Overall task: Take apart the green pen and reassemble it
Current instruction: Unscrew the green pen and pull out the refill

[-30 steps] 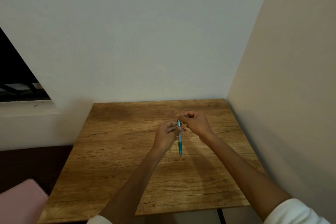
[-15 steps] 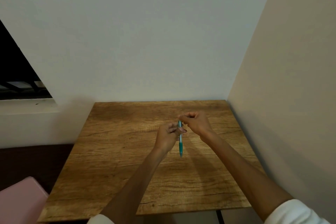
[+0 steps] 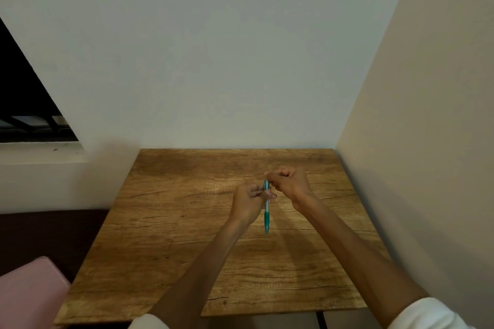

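My left hand grips the green pen by its upper barrel, and my right hand pinches its top end. I fear a small inner part can jump out and roll off the surface. The pen hangs upright between both hands, tip down above the wood.

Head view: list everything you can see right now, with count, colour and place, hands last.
green pen: one, green with a pale middle, held roughly upright above the table, tip down.
table: one, brown wood grain, set into the wall corner.
window: one, dark opening, upper left.
pink object: one, pink, lower left beside the table; what it is cannot be told.
sleeves: two, white, bottom edge.
left hand: one, grips the pen's upper half.
right hand: one, fingers curled at the pen's top end.
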